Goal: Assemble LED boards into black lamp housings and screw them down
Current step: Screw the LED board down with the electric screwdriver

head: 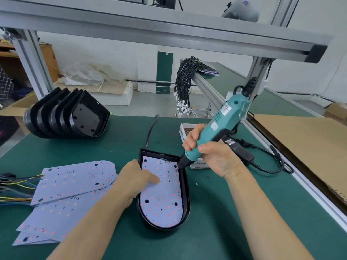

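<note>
Screwdriving is underway: right hand [212,156] grips the electric screwdriver [216,128], tip at the LED board's [161,196] upper-right hole inside the black housing [185,201]; left hand [139,177] presses the board flat. Remaining holes probably follow.

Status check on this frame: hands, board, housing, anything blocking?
Left hand pressing LED board flat in housing. Right hand grips screwdriver, tip at board's upper right corner. Nothing blocking.
</note>
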